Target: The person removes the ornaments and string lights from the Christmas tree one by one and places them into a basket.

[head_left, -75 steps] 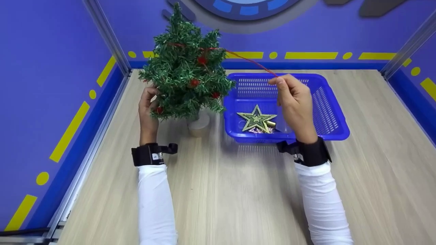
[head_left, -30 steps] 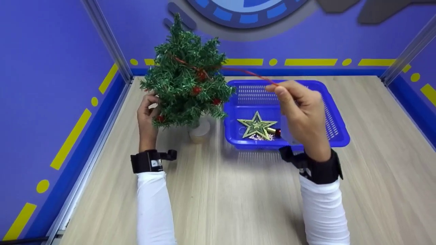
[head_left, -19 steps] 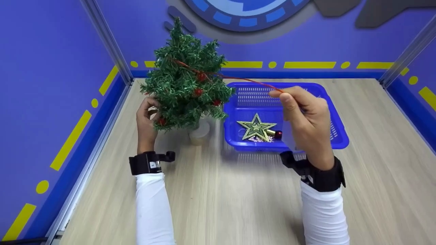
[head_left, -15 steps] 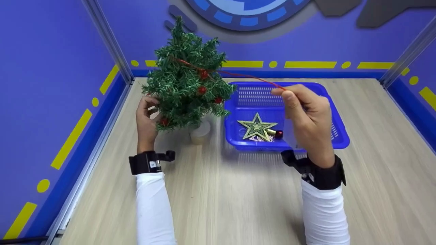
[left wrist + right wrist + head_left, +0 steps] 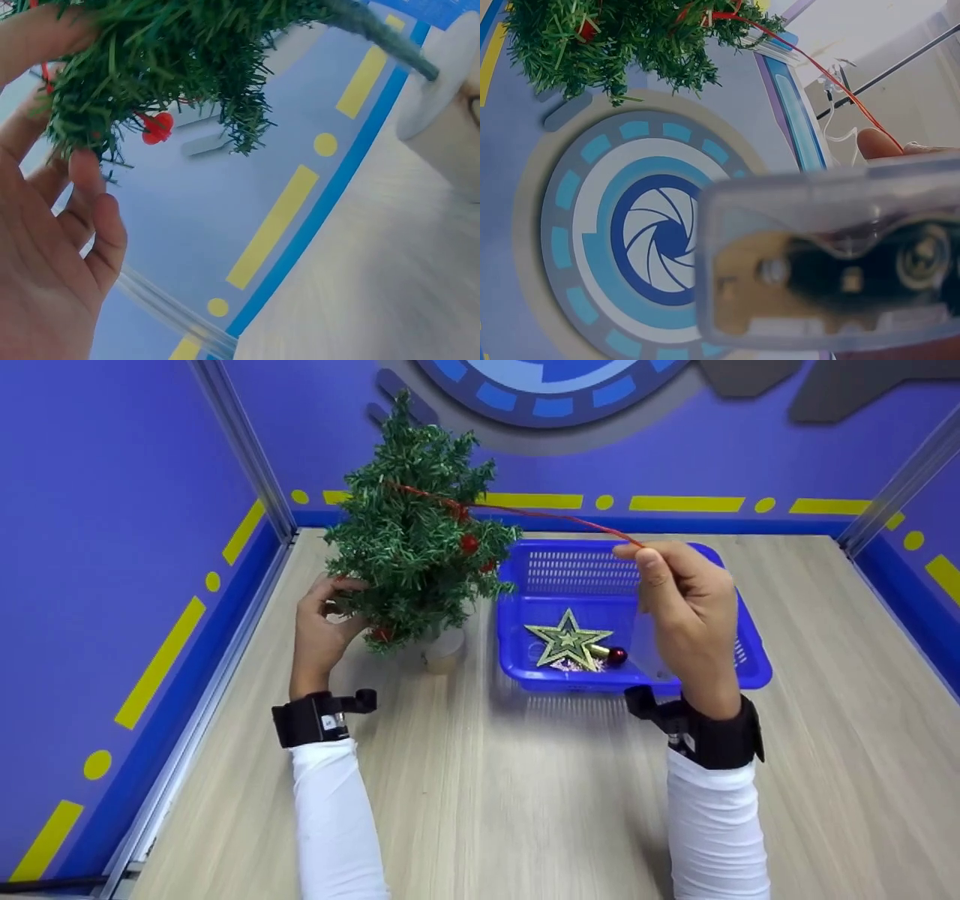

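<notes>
A small green Christmas tree (image 5: 420,540) stands on a round pale base (image 5: 444,651), with red balls (image 5: 469,544) among its branches. At its left side my left hand (image 5: 322,622) holds the lower branches, fingers curled round them; the leaves partly hide the fingertips. A red cord (image 5: 555,515) lies across the upper front of the tree and stretches right to my right hand (image 5: 694,622). That hand pinches it between thumb and forefinger. Close to the camera in the right wrist view is a clear plastic case (image 5: 832,255), apparently within the same hand; its contents are blurred.
Right of the tree sits a blue plastic basket (image 5: 750,667). It contains a gold-and-green star (image 5: 568,639), a dark red ball (image 5: 616,656), a small gold piece (image 5: 598,650) and pink bits (image 5: 574,665). Printed blue panels (image 5: 135,547) border the wooden table (image 5: 555,795).
The tree has turned, its front red balls shifting right. My left hand stays on its branches. The cord has come round to the tree's front, and my right hand has moved right with it.
</notes>
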The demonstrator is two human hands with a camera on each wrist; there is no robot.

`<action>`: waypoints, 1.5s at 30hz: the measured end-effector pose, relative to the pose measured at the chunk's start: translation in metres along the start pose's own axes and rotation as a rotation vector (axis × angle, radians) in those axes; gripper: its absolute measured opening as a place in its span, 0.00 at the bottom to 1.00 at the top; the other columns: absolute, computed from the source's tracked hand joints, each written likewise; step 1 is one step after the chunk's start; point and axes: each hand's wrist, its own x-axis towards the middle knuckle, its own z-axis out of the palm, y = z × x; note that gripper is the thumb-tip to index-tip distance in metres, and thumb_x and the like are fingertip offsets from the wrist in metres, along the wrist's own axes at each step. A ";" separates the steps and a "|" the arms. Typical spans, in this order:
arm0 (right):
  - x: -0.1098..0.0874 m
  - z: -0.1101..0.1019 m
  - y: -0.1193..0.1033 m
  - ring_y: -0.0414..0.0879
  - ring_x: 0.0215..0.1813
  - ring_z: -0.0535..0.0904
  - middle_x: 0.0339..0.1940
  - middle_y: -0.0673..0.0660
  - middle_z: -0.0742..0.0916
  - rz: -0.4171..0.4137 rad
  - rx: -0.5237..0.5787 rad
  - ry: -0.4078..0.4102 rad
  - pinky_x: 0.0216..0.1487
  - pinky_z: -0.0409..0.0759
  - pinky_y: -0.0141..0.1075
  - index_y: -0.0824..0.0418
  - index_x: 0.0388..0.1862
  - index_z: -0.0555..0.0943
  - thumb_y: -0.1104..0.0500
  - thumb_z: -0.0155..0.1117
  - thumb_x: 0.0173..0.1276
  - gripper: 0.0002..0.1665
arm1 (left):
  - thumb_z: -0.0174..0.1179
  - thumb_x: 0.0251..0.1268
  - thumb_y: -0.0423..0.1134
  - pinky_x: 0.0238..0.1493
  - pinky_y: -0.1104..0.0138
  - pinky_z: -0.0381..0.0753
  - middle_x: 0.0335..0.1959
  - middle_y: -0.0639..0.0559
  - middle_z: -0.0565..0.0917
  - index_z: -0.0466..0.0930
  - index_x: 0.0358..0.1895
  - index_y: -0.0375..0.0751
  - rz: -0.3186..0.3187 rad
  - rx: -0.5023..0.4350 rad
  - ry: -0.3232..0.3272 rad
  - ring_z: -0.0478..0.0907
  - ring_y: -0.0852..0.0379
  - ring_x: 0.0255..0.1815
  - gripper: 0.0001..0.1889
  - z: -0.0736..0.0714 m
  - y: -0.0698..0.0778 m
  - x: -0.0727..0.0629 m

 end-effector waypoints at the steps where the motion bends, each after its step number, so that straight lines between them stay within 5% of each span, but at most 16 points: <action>1: 0.001 -0.001 0.000 0.39 0.18 0.68 0.15 0.55 0.74 -0.001 0.019 0.016 0.22 0.63 0.29 0.70 0.43 0.88 0.64 0.57 0.78 0.14 | 0.66 0.54 0.22 0.43 0.61 0.64 0.46 0.40 0.81 0.84 0.49 0.29 0.019 -0.010 0.002 0.70 0.55 0.38 0.17 -0.002 -0.003 0.000; 7: 0.003 -0.003 -0.002 0.37 0.18 0.69 0.17 0.48 0.79 -0.048 0.164 0.099 0.23 0.66 0.27 0.79 0.42 0.84 0.64 0.59 0.76 0.15 | 0.56 0.59 0.24 0.39 0.66 0.68 0.45 0.46 0.85 0.83 0.47 0.28 0.119 -0.180 0.092 0.71 0.55 0.34 0.14 -0.008 -0.024 0.003; 11: 0.000 0.001 -0.010 0.38 0.18 0.67 0.13 0.51 0.73 -0.093 0.232 0.088 0.23 0.66 0.26 0.82 0.41 0.83 0.61 0.62 0.75 0.19 | 0.51 0.62 0.29 0.50 0.63 0.70 0.59 0.48 0.80 0.83 0.54 0.34 0.131 -0.195 0.168 0.74 0.52 0.48 0.18 -0.007 -0.030 0.005; 14: -0.004 0.004 -0.018 0.38 0.18 0.67 0.14 0.53 0.72 -0.125 0.245 0.072 0.22 0.65 0.25 0.82 0.40 0.83 0.57 0.64 0.75 0.23 | 0.52 0.66 0.31 0.58 0.60 0.68 0.67 0.44 0.75 0.81 0.57 0.33 0.114 -0.191 0.142 0.72 0.51 0.60 0.18 -0.005 -0.032 0.004; 20: -0.011 0.008 -0.036 0.38 0.18 0.64 0.14 0.55 0.70 -0.202 0.352 0.064 0.22 0.61 0.25 0.85 0.38 0.81 0.56 0.65 0.73 0.26 | 0.64 0.62 0.28 0.49 0.62 0.74 0.43 0.51 0.83 0.82 0.44 0.37 0.059 -0.204 0.056 0.79 0.55 0.48 0.08 -0.001 -0.031 0.004; 23: -0.012 0.010 -0.041 0.38 0.17 0.62 0.13 0.55 0.69 -0.220 0.383 0.064 0.21 0.60 0.25 0.85 0.37 0.81 0.55 0.65 0.73 0.27 | 0.68 0.58 0.28 0.47 0.62 0.75 0.40 0.52 0.82 0.82 0.42 0.39 0.056 -0.199 0.048 0.79 0.56 0.43 0.10 0.000 -0.031 0.004; 28: -0.012 0.012 -0.041 0.38 0.18 0.63 0.13 0.56 0.70 -0.246 0.305 0.008 0.22 0.59 0.25 0.83 0.37 0.82 0.53 0.64 0.74 0.27 | 0.72 0.55 0.27 0.43 0.64 0.77 0.39 0.54 0.83 0.77 0.41 0.28 0.038 -0.188 0.046 0.80 0.56 0.41 0.14 0.000 -0.033 0.004; 30: -0.012 0.015 -0.042 0.38 0.20 0.64 0.16 0.59 0.78 -0.278 0.245 -0.037 0.25 0.60 0.26 0.80 0.36 0.84 0.52 0.63 0.75 0.27 | 0.72 0.54 0.26 0.39 0.65 0.76 0.36 0.54 0.83 0.75 0.39 0.25 0.031 -0.194 0.053 0.79 0.57 0.37 0.15 0.000 -0.032 0.003; 34: -0.010 0.020 -0.052 0.41 0.23 0.64 0.17 0.58 0.79 -0.368 0.142 -0.112 0.30 0.59 0.29 0.75 0.34 0.86 0.49 0.61 0.76 0.27 | 0.72 0.52 0.25 0.34 0.68 0.70 0.31 0.52 0.77 0.74 0.32 0.30 0.022 -0.203 0.060 0.72 0.59 0.32 0.13 0.000 -0.017 -0.001; 39: -0.005 0.019 -0.062 0.43 0.24 0.64 0.14 0.56 0.72 -0.435 0.145 -0.074 0.33 0.58 0.32 0.73 0.32 0.86 0.51 0.63 0.75 0.25 | 0.73 0.51 0.26 0.33 0.68 0.65 0.28 0.54 0.70 0.68 0.29 0.28 0.017 -0.200 0.035 0.67 0.59 0.33 0.17 0.002 -0.003 -0.004; 45: 0.003 0.009 -0.056 0.40 0.25 0.67 0.16 0.60 0.78 -0.370 0.063 0.018 0.33 0.62 0.27 0.75 0.31 0.87 0.47 0.64 0.73 0.29 | 0.73 0.51 0.26 0.36 0.66 0.62 0.24 0.55 0.66 0.66 0.28 0.25 0.043 -0.167 0.046 0.64 0.58 0.30 0.19 0.005 -0.001 -0.001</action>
